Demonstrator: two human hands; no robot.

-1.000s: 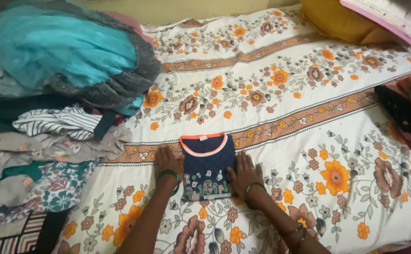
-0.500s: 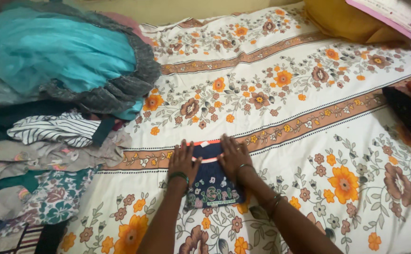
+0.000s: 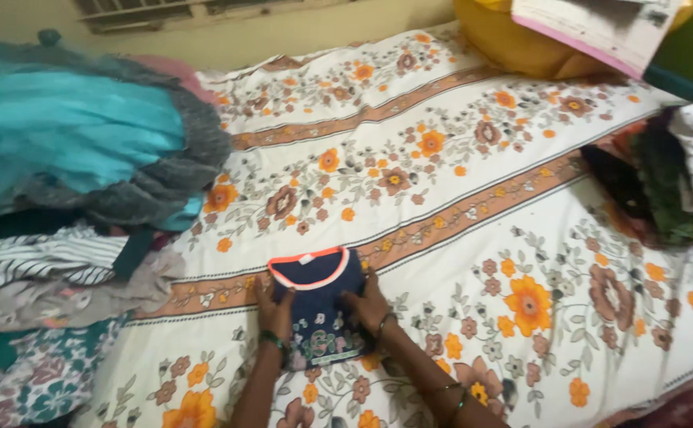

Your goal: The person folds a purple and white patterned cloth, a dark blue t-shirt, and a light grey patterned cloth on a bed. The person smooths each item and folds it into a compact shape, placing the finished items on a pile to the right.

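**Both hands flat on a small folded garment**

From the head camera I see the left hand [image 3: 273, 311] and the right hand [image 3: 369, 305] lying open on either side of a folded navy garment [image 3: 319, 305] with an orange neckline. Fingers are spread and pressed down on the cloth, pinching nothing. The garment lies on the floral bedsheet [image 3: 457, 198], across its brown border stripe, near the bed's front edge. A heap of clothes [image 3: 61, 238] sits just to the left, another pile of clothing [image 3: 671, 190] at the right edge, and a yellow pillow [image 3: 513, 43] well apart at the top.
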